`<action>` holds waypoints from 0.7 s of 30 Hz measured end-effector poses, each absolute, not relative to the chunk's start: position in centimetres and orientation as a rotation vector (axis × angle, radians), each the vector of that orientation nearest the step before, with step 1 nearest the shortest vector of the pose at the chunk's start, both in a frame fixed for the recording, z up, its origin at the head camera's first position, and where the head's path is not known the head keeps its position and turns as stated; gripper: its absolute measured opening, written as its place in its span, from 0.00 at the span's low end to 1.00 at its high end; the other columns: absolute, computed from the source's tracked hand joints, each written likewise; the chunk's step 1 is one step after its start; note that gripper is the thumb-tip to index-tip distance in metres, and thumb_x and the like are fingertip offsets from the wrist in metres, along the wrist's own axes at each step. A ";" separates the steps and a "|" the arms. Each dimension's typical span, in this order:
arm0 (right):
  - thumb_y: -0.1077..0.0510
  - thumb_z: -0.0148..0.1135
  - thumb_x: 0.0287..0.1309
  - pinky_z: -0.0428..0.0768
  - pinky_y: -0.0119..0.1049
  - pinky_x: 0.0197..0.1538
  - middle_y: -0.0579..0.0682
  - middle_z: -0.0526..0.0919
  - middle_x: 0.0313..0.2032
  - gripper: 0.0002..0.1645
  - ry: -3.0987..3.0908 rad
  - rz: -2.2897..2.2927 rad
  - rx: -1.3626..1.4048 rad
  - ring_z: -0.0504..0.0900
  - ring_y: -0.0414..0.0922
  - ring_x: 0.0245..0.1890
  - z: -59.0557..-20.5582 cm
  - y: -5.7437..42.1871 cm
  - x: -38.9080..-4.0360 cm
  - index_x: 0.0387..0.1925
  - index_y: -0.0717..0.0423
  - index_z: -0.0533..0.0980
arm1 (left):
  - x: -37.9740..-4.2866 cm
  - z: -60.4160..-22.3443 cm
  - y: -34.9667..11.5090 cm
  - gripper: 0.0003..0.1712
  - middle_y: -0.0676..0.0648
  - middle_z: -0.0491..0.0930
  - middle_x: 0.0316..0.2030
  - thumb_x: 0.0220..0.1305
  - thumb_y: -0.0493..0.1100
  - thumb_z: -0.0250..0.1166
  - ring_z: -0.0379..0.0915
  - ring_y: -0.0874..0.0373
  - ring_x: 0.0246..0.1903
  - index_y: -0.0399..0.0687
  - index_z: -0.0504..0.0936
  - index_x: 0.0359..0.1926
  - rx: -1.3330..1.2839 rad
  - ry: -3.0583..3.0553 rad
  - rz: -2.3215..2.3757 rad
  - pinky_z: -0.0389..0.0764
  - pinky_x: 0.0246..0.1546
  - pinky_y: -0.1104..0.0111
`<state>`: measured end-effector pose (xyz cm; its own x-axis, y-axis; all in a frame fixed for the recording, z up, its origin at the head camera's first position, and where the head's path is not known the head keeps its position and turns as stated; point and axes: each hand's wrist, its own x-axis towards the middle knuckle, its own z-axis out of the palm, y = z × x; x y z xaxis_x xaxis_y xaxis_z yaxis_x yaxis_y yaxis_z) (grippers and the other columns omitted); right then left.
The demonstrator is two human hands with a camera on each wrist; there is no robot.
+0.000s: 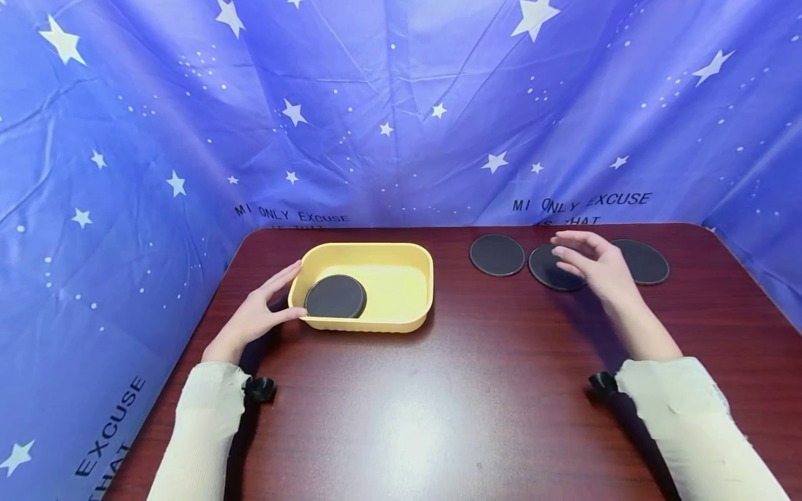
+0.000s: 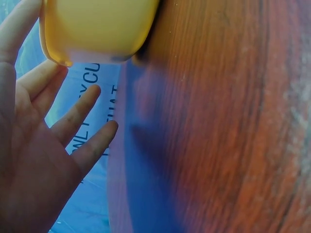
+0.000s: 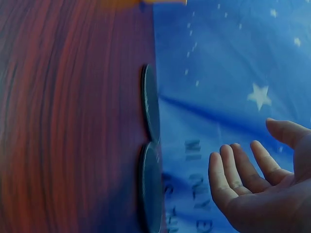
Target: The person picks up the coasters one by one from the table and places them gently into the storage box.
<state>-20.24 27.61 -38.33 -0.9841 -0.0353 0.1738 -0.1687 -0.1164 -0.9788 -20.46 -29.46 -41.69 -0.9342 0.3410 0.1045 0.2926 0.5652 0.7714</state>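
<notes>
A yellow rectangular plastic container (image 1: 401, 325) with rounded corners stands on the table at the left. My left hand (image 1: 253, 316) holds its left end, thumb at the near corner and fingertips by the far one; in the left wrist view the other fingers (image 2: 77, 116) spread loosely below. Flat inside the container, toward its left, lies a round black coaster (image 1: 335, 297). My right hand (image 1: 598, 271) hovers at the back right, fingers loosely bent and holding nothing. It partly covers the middle black coaster (image 1: 548, 268) beneath it.
Two more black coasters lie along the table's back edge, the left coaster (image 1: 497, 255) and the right coaster (image 1: 642, 262), which is partly behind my right hand. A blue star-patterned curtain (image 1: 388, 160) surrounds the back and sides of the dark red wooden table (image 1: 489, 390).
</notes>
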 end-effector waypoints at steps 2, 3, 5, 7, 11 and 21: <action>0.68 0.61 0.65 0.84 0.24 0.45 0.38 0.88 0.44 0.16 -2.013 2.281 0.210 0.86 0.31 0.43 -38.6 28.7 -20.3 0.50 0.50 0.80 | -20.4 -41.7 -29.6 0.49 0.53 0.55 0.78 0.59 0.44 0.74 0.55 0.43 0.74 0.59 0.59 0.77 0.551 2.733 1.328 0.62 0.70 0.40; 0.69 0.60 0.65 0.84 0.24 0.45 0.38 0.88 0.44 0.16 -2.004 2.285 0.201 0.86 0.31 0.43 -38.8 29.2 -20.3 0.50 0.50 0.80 | -20.3 -41.7 -29.6 0.49 0.53 0.55 0.78 0.59 0.44 0.74 0.55 0.43 0.74 0.58 0.59 0.77 0.549 2.736 1.329 0.62 0.69 0.40; 0.70 0.59 0.65 0.84 0.24 0.44 0.39 0.88 0.43 0.17 -1.969 2.302 0.189 0.86 0.31 0.42 -39.1 30.1 -20.3 0.50 0.50 0.80 | -20.2 -41.7 -29.7 0.49 0.52 0.55 0.78 0.59 0.44 0.74 0.56 0.42 0.74 0.58 0.59 0.77 0.549 2.740 1.328 0.63 0.69 0.40; 0.72 0.58 0.64 0.85 0.24 0.44 0.41 0.88 0.43 0.18 -1.899 2.344 0.200 0.87 0.32 0.42 -39.3 31.0 -20.3 0.49 0.52 0.81 | -20.3 -41.7 -29.8 0.49 0.53 0.55 0.78 0.59 0.44 0.74 0.56 0.43 0.74 0.58 0.59 0.77 0.550 2.740 1.328 0.63 0.69 0.40; 0.75 0.56 0.64 0.85 0.26 0.42 0.43 0.89 0.42 0.19 -1.787 2.390 0.193 0.88 0.34 0.40 -39.6 32.6 -20.2 0.48 0.54 0.82 | -20.5 -41.6 -29.8 0.49 0.54 0.55 0.78 0.59 0.44 0.74 0.56 0.43 0.74 0.59 0.59 0.77 0.561 2.735 1.334 0.62 0.70 0.40; 0.74 0.61 0.60 0.83 0.20 0.39 0.35 0.87 0.41 0.20 -1.817 2.215 0.019 0.86 0.28 0.39 -40.0 36.5 -19.7 0.46 0.49 0.82 | -20.6 -42.0 -29.5 0.48 0.53 0.55 0.78 0.59 0.43 0.74 0.56 0.43 0.74 0.58 0.60 0.77 0.573 2.728 1.352 0.62 0.70 0.40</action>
<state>-19.69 36.46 -40.03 -0.9620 0.2028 0.1828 -0.2190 -0.1731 -0.9603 -20.63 -29.51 -42.00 -0.9308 0.3443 0.1230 0.3064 0.5510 0.7762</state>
